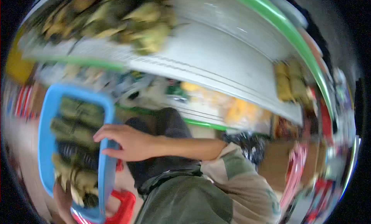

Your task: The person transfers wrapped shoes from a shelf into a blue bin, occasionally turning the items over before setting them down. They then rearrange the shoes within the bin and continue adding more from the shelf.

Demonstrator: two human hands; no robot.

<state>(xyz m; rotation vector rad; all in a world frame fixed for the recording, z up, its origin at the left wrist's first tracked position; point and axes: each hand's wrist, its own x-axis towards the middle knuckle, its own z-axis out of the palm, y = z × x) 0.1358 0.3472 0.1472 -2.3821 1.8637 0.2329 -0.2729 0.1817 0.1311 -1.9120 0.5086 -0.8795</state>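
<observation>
Blue basket (pixel 108 177) at left, leaf-wrapped bundles (pixel 75 133) lying in it; right hand (pixel 129 142) over its right rim, thumb and fingers parted and slightly bent, no bundle in them, firm grip on the rim not clear; left hand (pixel 63 201) at the near-left end by the nearest bundles, blurred, can't tell finger opening or hold; red stool (pixel 126 204) near, by the basket; white shelf (pixel 216 54) far, more wrapped bundles (pixel 150 34) at its left.
</observation>
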